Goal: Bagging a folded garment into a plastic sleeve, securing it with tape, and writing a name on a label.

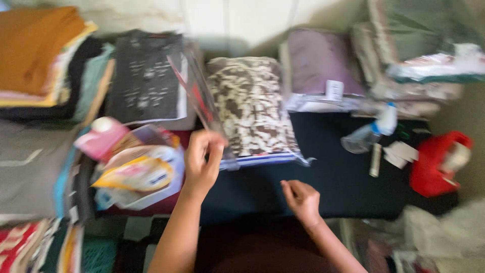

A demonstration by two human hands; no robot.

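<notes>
Two bare hands work over the dark cloth surface (343, 182). Left hand (202, 162) pinches a clear plastic bag (194, 93) beside the bagged brown-and-white patterned fabric (250, 108); right hand (301, 198) hovers loosely curled, holding nothing.

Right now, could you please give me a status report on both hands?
Left hand pinching clear plastic sleeve, raised. Right hand loosely curled, empty, over dark cloth. Bagged brown-and-cream patterned fabric lies just behind.

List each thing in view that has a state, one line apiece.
Left hand: raised, grip pinching the clear plastic bag.
Right hand: loosely curled, holding nothing, over the dark cloth.
Clear plastic bag: empty, tilted upward.
Brown patterned garment: folded, bagged, lying flat.
Purple garment: folded, bagged.
Spray bottle: lying on its side.
</notes>
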